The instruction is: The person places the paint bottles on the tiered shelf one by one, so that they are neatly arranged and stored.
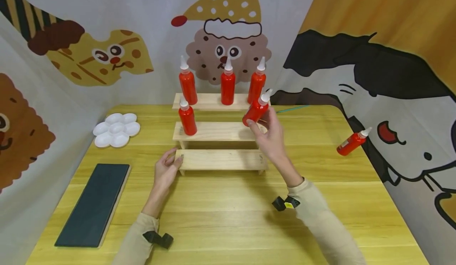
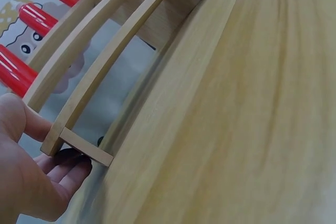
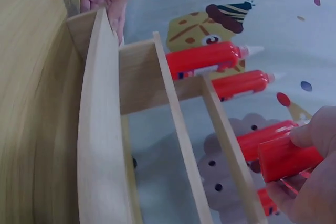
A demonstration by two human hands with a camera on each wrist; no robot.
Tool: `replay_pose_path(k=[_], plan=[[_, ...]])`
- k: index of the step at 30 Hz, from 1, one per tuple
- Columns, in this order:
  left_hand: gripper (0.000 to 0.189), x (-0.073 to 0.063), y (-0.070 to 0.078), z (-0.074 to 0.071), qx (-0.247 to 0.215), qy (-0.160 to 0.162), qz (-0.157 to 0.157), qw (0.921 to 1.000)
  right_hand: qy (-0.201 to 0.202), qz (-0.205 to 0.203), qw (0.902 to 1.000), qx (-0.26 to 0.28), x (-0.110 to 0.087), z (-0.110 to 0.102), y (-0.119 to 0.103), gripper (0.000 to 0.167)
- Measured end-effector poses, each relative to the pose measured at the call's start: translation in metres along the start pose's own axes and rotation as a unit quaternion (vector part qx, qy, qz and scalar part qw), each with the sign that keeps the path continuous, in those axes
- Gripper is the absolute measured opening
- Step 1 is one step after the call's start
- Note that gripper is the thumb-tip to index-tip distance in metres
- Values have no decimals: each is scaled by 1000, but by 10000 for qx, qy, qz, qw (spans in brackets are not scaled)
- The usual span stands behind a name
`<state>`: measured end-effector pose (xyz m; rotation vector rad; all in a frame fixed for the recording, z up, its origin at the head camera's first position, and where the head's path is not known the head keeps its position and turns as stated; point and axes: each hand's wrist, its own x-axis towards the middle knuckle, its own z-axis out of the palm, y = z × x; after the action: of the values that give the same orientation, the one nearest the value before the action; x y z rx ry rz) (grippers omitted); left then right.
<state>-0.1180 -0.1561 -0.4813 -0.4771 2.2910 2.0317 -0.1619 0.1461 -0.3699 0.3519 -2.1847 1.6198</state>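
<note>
A three-step wooden rack (image 1: 221, 160) stands on the table. My left hand (image 1: 167, 170) grips the left end of its lowest step, the thumb near the top corner and the fingers round the side support (image 2: 86, 148). My right hand (image 1: 270, 136) pinches a red squeeze bottle (image 1: 257, 110) with a white nozzle, tilted to the right over the right end of the middle step (image 1: 221, 131). At the left end of that step another red bottle (image 1: 187, 119) stands upright. Three more, including the centre bottle (image 1: 228, 85), stand along the top step (image 1: 210, 101).
One red bottle (image 1: 352, 142) lies on its side at the table's right edge. To the left are a white flower-shaped palette (image 1: 116, 129) and a dark flat board (image 1: 94, 205). A thin teal stick (image 1: 293, 109) lies behind the rack, before a printed cloth backdrop (image 1: 153, 4).
</note>
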Motion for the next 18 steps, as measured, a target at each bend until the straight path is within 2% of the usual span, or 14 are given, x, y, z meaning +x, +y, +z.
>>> replay_pose_path(k=[8, 18], plan=[[53, 0, -1, -2, 145, -80, 37, 9999, -582, 129, 9982, 8, 2, 26, 6, 44], [53, 1, -1, -4, 76, -198, 100, 9997, -1018, 326, 9941, -198, 6, 47, 15, 43]])
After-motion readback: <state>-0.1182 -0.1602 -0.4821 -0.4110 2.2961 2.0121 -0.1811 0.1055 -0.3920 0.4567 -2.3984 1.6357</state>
